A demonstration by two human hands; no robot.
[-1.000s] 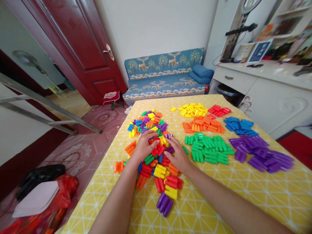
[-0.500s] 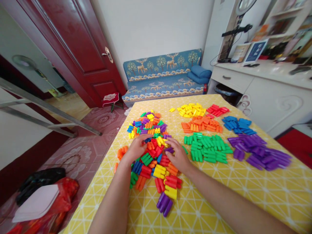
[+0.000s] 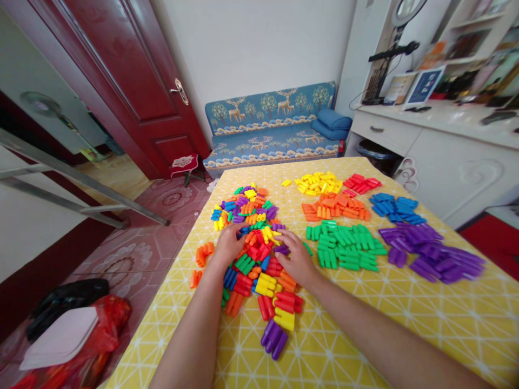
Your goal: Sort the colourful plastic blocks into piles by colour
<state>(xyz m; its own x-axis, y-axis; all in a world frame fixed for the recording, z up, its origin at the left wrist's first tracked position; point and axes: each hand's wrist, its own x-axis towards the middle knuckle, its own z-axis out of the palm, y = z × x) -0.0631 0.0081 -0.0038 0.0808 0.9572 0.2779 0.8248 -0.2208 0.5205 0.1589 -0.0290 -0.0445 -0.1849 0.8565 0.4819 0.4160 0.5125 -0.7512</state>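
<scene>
A heap of mixed-colour plastic toy blocks (image 3: 259, 251), shaped like joined round-ended tubes, spreads across the yellow tablecloth. At its left side rests my left hand (image 3: 230, 244), fingers stretched in over the blocks and their tips partly hidden. My right hand (image 3: 298, 260) is on the opposite side, its fingers apart and touching or nearly touching a yellow block (image 3: 268, 235). Red blocks (image 3: 259, 250) lie between the two hands. Closer to me are a purple block (image 3: 274, 339) and a yellow one (image 3: 284, 320).
Single-colour groups lie to the right: yellow (image 3: 318, 183), red (image 3: 362, 184), orange (image 3: 336, 206), blue (image 3: 394, 207), green (image 3: 348, 246) and purple (image 3: 433, 251). Orange blocks (image 3: 204, 254) sit near the table's left edge. A patterned sofa (image 3: 275, 124) stands beyond the table.
My left hand and forearm have shifted slightly to the right, uncovering more of an orange block at the left. My right hand has barely moved; the blocks between them shifted a little.
</scene>
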